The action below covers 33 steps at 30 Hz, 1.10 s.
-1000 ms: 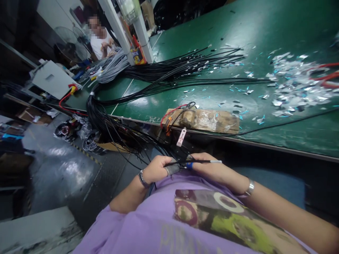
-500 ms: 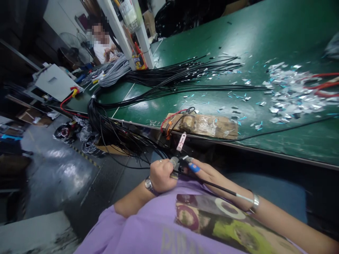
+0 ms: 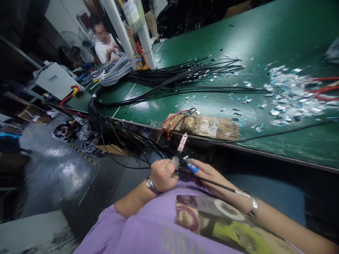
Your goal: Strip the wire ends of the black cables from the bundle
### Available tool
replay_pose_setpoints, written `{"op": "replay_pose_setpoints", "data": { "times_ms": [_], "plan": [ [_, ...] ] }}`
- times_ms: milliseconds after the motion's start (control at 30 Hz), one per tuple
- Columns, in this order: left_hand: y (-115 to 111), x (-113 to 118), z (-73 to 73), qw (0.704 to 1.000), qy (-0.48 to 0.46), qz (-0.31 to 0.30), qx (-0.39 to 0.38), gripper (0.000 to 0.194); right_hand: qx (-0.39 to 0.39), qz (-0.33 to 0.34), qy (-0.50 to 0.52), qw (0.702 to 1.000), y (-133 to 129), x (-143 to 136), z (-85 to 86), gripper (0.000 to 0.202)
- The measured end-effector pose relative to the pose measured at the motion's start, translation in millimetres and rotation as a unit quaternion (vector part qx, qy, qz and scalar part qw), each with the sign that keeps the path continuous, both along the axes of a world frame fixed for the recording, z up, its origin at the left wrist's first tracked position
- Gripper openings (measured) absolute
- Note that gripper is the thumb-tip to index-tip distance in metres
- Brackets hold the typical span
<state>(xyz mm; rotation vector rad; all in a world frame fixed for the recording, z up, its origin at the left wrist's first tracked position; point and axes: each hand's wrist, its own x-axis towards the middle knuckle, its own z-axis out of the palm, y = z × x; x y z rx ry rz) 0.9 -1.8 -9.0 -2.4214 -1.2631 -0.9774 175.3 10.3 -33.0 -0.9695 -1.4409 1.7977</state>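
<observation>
My left hand (image 3: 164, 174), with a watch at the wrist, is closed around a black cable (image 3: 214, 184) in front of my body. Grey wrapping covers its thumb tip. My right hand (image 3: 200, 169) is beside it, with blue and grey wraps on its fingers, pinched on something small and partly hidden near a white tip. The cable passes below this hand and ends in a pale stripped length by the bracelet. A white tag (image 3: 182, 143) hangs above both hands at the bench edge.
A green bench (image 3: 278, 38) carries a wooden block (image 3: 212, 127), foil scraps (image 3: 288, 95) and grey cables (image 3: 116, 72). A black cable bundle (image 3: 93, 106) droops over its edge at the left. A person (image 3: 104, 47) is across the bench, near a white box (image 3: 54, 81).
My right fingertips have shifted very slightly, opening a small gap from my left hand. The view has moved a little; the cable is still in my left hand.
</observation>
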Motion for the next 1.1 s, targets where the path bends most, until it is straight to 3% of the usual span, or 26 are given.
{"op": "replay_pose_setpoints", "data": {
  "times_ms": [133, 200, 267, 367, 467, 533, 600, 800, 1000, 1100],
  "plan": [
    [-1.4, -1.9, -4.8, 1.000, -0.018, -0.009, -0.023, 0.014, -0.057, 0.003, 0.003, 0.998, -1.9, -0.5, 5.8, 0.052],
    [-1.5, -3.6, -6.0, 0.994, -0.077, -0.008, -0.074, 0.014, -0.098, 0.014, -0.002, 0.995, -3.6, 0.6, 9.4, 0.053],
    [0.0, -5.0, -2.2, 0.968, -0.185, 0.010, -0.166, 0.015, -0.121, 0.038, -0.019, 0.992, -4.6, 2.8, 11.6, 0.052],
    [4.7, -6.5, 12.3, 0.865, -0.358, 0.018, -0.352, 0.015, -0.084, 0.051, -0.056, 0.994, -2.2, 6.8, 12.6, 0.047],
    [8.1, -6.9, 25.7, 0.761, -0.433, -0.008, -0.484, 0.033, 0.026, -0.012, -0.090, 0.995, 4.2, 8.8, 14.7, 0.038],
    [8.4, -6.6, 28.8, 0.720, -0.461, -0.019, -0.519, 0.039, 0.089, -0.047, -0.101, 0.990, 8.3, 8.2, 18.4, 0.031],
    [7.7, -6.3, 27.7, 0.697, -0.474, -0.024, -0.538, 0.041, 0.127, -0.054, -0.100, 0.985, 10.6, 6.4, 23.3, 0.025],
    [5.7, -10.2, 21.1, 0.673, -0.450, -0.034, -0.585, 0.041, 0.160, -0.046, -0.089, 0.982, 9.3, 1.0, 29.6, 0.024],
    [2.3, -11.3, 19.5, 0.713, -0.321, -0.101, -0.615, 0.033, 0.003, 0.015, -0.081, 0.997, 7.6, -2.6, 14.8, 0.040],
    [2.2, -9.0, 17.0, 0.697, -0.321, -0.104, -0.633, 0.034, 0.005, 0.004, -0.121, 0.993, 9.5, -1.2, 11.5, 0.041]
  ]
}}
